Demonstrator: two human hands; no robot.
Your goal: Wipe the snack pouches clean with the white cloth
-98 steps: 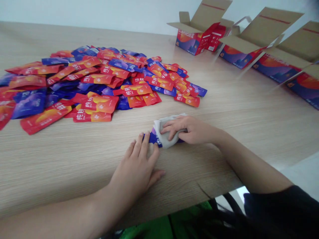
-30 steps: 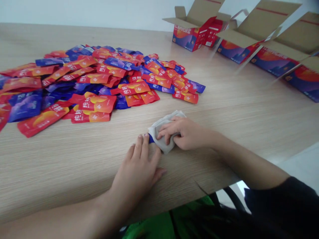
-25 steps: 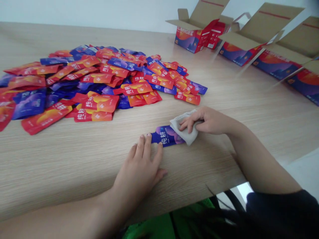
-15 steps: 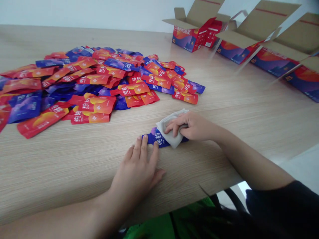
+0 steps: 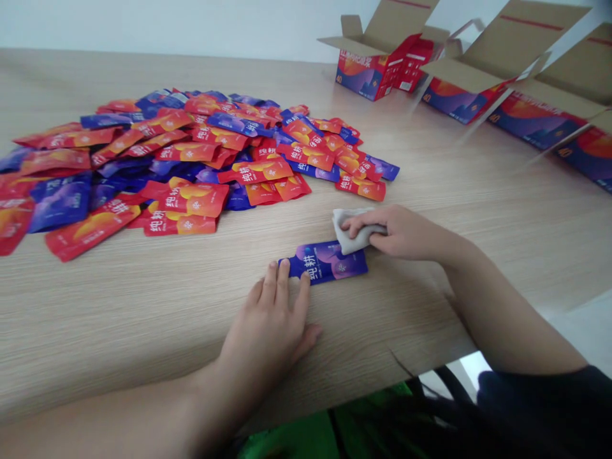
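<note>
A blue-purple sachet with white characters [image 5: 326, 262] lies flat on the wooden table [image 5: 143, 306], its long side running left to right. My left hand [image 5: 265, 319] rests palm down near the table's front edge, with its fingertips on the sachet's left end. My right hand [image 5: 399, 231] pinches a folded grey cloth [image 5: 354, 230] between fingers and thumb. The cloth sits just above the sachet's right end, seemingly touching its upper edge.
A wide pile of red and blue sachets [image 5: 191, 153] covers the table's left and middle. Open cardboard cartons with printed red and purple sides [image 5: 368, 70] stand along the far right. Dark and green fabric shows below the table's front edge.
My right hand has slid the cloth rightward along the sachet, uncovering most of its face. My left hand has stayed in place on the sachet's left end.
</note>
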